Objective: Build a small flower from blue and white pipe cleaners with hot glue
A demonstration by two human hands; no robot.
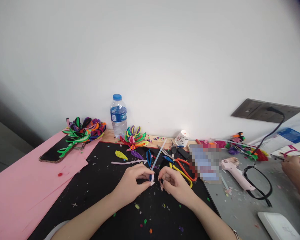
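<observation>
Over the black mat [90, 203], my left hand [133, 183] pinches a small dark blue and pale loop [151, 177] between thumb and fingertips. My right hand [173, 183] is just to its right with fingers curled together; what it holds, if anything, is too small to make out. Behind the hands lie a yellow loop [121, 155], a purple loop [137, 154], a blue loop [149, 157] and a pale pink pipe cleaner [128, 162]. A translucent stick [158, 155] slants up behind my left fingertips. Orange [187, 168] and yellow [183, 173] pipe cleaners lie beyond my right hand.
A water bottle [118, 116] stands by the wall near a colourful flower [132, 136]. Left are a phone [53, 155] and pink paper [22, 176]. Right are a glue gun [237, 175], its looped cable [271, 186], a white box [280, 226] and another person's hand [293, 170].
</observation>
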